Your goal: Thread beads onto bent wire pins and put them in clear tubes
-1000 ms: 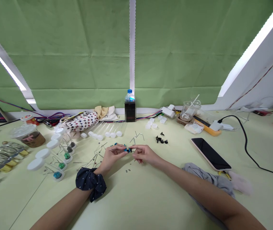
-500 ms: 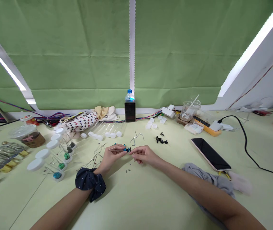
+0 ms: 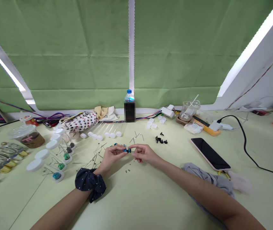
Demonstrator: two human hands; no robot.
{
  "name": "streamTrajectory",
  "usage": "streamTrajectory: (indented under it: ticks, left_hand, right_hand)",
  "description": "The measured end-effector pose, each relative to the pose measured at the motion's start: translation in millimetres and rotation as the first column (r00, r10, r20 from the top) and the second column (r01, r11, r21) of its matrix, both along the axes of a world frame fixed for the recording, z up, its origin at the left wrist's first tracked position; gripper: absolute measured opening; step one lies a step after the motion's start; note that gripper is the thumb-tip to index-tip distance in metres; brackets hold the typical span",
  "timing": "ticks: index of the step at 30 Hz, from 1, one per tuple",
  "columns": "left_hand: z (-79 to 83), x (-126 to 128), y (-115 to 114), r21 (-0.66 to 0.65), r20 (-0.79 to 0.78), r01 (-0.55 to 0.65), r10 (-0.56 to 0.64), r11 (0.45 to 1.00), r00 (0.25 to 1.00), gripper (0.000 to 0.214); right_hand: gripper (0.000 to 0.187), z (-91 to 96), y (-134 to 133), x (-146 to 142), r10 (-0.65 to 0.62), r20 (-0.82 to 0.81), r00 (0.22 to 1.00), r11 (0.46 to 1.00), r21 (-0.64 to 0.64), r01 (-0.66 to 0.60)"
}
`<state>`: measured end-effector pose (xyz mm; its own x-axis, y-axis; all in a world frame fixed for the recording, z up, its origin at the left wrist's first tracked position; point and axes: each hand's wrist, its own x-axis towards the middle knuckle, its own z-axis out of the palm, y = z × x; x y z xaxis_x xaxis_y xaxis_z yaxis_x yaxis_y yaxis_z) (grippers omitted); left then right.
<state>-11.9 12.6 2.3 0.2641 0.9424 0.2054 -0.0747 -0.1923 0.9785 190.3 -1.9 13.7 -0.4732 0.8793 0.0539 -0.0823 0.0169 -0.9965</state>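
My left hand [image 3: 113, 155], with a dark blue dotted scrunchie [image 3: 89, 184] around its wrist, pinches a small blue metal part [image 3: 125, 150] between thumb and fingers. At the right end of that part sits a black thumbscrew [image 3: 129, 150]. My right hand [image 3: 143, 153] has its index finger and thumb closed at this black end; the fingers partly cover it. Several black thumbscrews [image 3: 159, 139] lie in a loose group beyond my right hand. Bent metal hex keys [image 3: 136, 137] rest behind the hands, and thin metal rods [image 3: 95, 158] lie left of my left hand. Tiny grey pieces [image 3: 127, 171] lie in front.
At left stand capped clear tubes [image 3: 38, 164] with coloured contents, a drink cup [image 3: 28, 135] and glass bottles [image 3: 2, 156]. More clear tubes [image 3: 112, 127], white caps [image 3: 152, 123] and a water bottle [image 3: 129, 107] are behind. A phone [image 3: 209, 153] and grey cloth [image 3: 205, 175] lie right.
My right index finger and thumb have moved slightly left and now close around the black end of the blue part. My left hand stays almost in place.
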Motion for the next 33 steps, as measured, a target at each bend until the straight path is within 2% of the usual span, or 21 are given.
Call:
streamTrajectory:
  ticks: [7,18,33]
  left_hand:
    - [0.3,0,0,-0.001,-0.01,-0.002,0.002,1.0,1.0,0.017]
    - [-1.4,1,0,0.02,-0.024,0.032,-0.032,0.999,0.999,0.016]
    - [-1.3,2,0,-0.031,-0.008,0.027,-0.027,0.999,1.0,0.019]
  right_hand:
    - [0.049,-3.3,1,-2,-0.021,0.045,0.999,1.0,-0.02,0.022]
    - [0.036,-8.9,2,-6,-0.089,0.084,0.992,0.993,-0.069,0.095]
    - [0.035,-11.0,1,-8,-0.028,0.084,0.996,0.995,-0.094,0.036]
